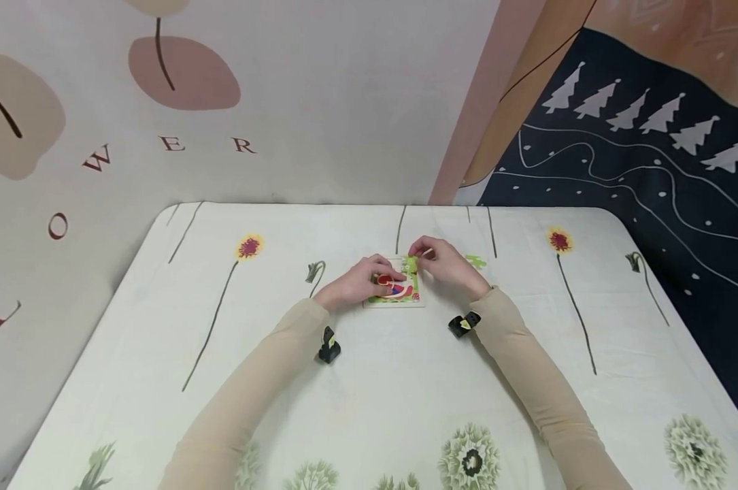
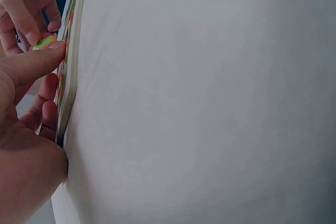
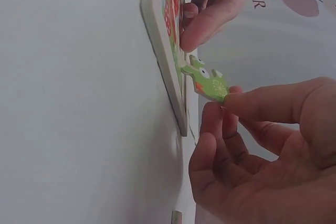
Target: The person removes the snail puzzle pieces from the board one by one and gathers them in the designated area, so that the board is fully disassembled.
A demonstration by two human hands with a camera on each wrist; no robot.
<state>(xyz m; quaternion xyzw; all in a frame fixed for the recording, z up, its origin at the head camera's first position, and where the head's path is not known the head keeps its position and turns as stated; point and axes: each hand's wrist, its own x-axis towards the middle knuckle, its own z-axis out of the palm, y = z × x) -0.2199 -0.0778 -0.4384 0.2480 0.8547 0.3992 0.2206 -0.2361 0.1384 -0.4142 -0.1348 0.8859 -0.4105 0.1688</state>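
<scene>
A small square puzzle board (image 1: 398, 305) with a colourful picture lies flat on the table. My left hand (image 1: 366, 279) rests on its left part, thumb and fingers touching the picture and covering some of it. With thumb and fingertips, my right hand (image 1: 447, 264) pinches a thin green puzzle piece (image 3: 211, 84) with printed eyes. The piece is tilted at the board's upper right, one end close to the surface; whether it touches cannot be told. Another green puzzle piece (image 1: 475, 261) lies on the table beyond the right hand, partly hidden by it.
The table is covered by a white cloth (image 1: 393, 395) printed with flowers and stems. A decorated wall hanging (image 1: 344, 122) rises behind the far edge, with a dark tree-patterned cloth (image 1: 626, 156) at the right. Small black devices (image 1: 464, 324) sit at both wrists.
</scene>
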